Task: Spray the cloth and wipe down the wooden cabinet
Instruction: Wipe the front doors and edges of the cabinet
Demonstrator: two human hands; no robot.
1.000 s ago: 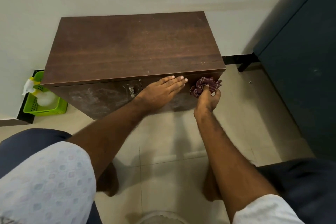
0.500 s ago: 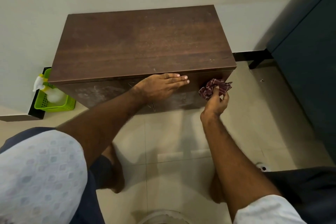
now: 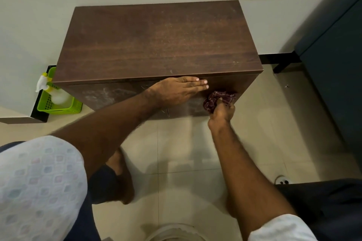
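A low dark wooden cabinet (image 3: 156, 39) stands against the white wall, its top dusty and its front doors smeared. My left hand (image 3: 180, 91) lies flat with straight fingers against the upper front of the cabinet, just under the top edge. My right hand (image 3: 222, 112) grips a bunched maroon checked cloth (image 3: 217, 99) and presses it on the right part of the cabinet front. A white spray bottle (image 3: 55, 92) with a yellow collar stands in a green basket at the cabinet's left side.
The green plastic basket (image 3: 58, 107) sits on the floor between cabinet and wall. A dark blue cupboard (image 3: 333, 55) fills the right side. Beige floor tiles (image 3: 186, 143) lie before the cabinet, with my knees and feet on them. A round white object (image 3: 172, 234) shows at the bottom edge.
My view has risen over the cabinet, so its front looks narrower. The right hand with the cloth has shifted slightly down and left on the front. My left hand stays flat there.
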